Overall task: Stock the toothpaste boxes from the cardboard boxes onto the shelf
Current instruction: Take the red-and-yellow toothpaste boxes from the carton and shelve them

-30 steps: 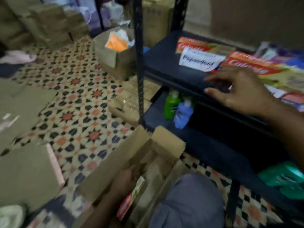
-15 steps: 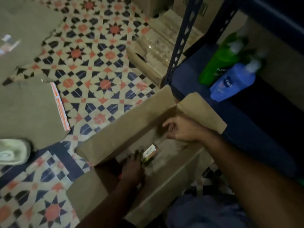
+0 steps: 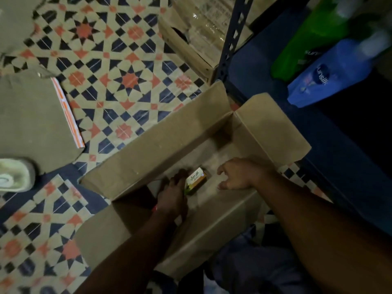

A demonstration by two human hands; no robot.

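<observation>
Tiled floor [image 3: 127, 81] bears the cardboard box [image 3: 161, 145]; inside, your left hand [image 3: 172, 194] grips a toothpaste box [image 3: 196, 179], right hand [image 3: 237, 175] grip wide. Likely light, crushable card: pinch its long sides

Patterned floor [image 3: 127, 81] with open cardboard box [image 3: 148, 149] and flattened cardboard [image 3: 31, 119]

Open brown cardboard box [image 3: 148, 149] beside blue shelf [image 3: 265, 66], green-and-white toothpaste box [image 3: 196, 180] inside, gripped by left hand [image 3: 172, 196]

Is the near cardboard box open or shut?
Open: the cardboard box has its flaps spread outward; inside, the left hand grips a toothpaste box and the right hand reaches in.
</observation>
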